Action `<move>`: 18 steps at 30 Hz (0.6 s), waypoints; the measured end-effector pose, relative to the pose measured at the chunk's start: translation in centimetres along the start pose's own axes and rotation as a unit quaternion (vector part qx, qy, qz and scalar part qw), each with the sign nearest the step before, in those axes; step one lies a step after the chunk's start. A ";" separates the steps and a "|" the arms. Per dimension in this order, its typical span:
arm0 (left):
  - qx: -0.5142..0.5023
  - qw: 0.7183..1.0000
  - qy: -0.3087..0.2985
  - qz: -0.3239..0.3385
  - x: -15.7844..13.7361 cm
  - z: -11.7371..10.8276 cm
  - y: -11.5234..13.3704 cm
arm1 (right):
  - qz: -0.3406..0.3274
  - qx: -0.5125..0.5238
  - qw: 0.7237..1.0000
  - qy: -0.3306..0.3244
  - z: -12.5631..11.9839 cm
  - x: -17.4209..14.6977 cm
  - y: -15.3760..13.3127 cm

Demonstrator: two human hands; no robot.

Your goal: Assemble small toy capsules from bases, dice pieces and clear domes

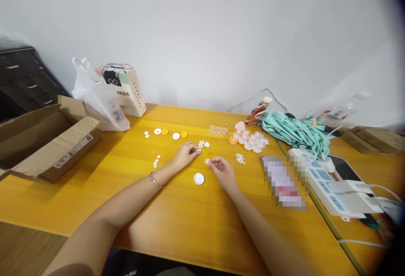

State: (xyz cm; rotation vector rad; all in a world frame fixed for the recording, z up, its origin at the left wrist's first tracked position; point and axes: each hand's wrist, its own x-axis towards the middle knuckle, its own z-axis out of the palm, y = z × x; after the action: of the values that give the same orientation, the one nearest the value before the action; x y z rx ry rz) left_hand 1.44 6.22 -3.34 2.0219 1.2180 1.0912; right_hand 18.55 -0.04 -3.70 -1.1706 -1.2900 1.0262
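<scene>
My right hand (222,171) pinches a small white openwork plastic piece (207,162) just above the table. My left hand (186,154), with a bracelet on its wrist, is closed at the fingertips on another small white piece (198,151). Beyond it lies a little pile of white openwork pieces (206,144). A second pile of the same pieces (240,158) lies right of my right hand. Nearer to me, between the forearms, rests a round white disc (199,178) with a raised rim.
Yellow and white discs (176,136), clear rings (218,130) and clear-and-orange plastic cases (248,141) lie farther back. At left stand a cardboard box (72,154) and bags (104,103). A bottle (258,111), teal cloth (295,130), pixelated flat object (283,183) and power strip (325,185) are at right.
</scene>
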 end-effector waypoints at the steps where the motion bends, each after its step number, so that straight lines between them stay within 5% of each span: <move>1: -0.010 1.000 0.005 -0.004 0.1 0.0 0.0 | 0.001 0.000 1.000 0.000 0.0 0.0 0.0; 18: -0.183 0.978 0.054 -0.087 -0.4 -0.1 -0.6 | 0.019 0.005 1.000 -0.010 0.0 -0.2 -0.5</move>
State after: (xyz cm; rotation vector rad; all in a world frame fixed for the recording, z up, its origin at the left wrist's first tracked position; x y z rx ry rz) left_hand 0.94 6.12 -3.90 1.5693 1.1258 1.2475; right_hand 18.53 -0.28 -3.28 -1.1849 -1.2807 1.0732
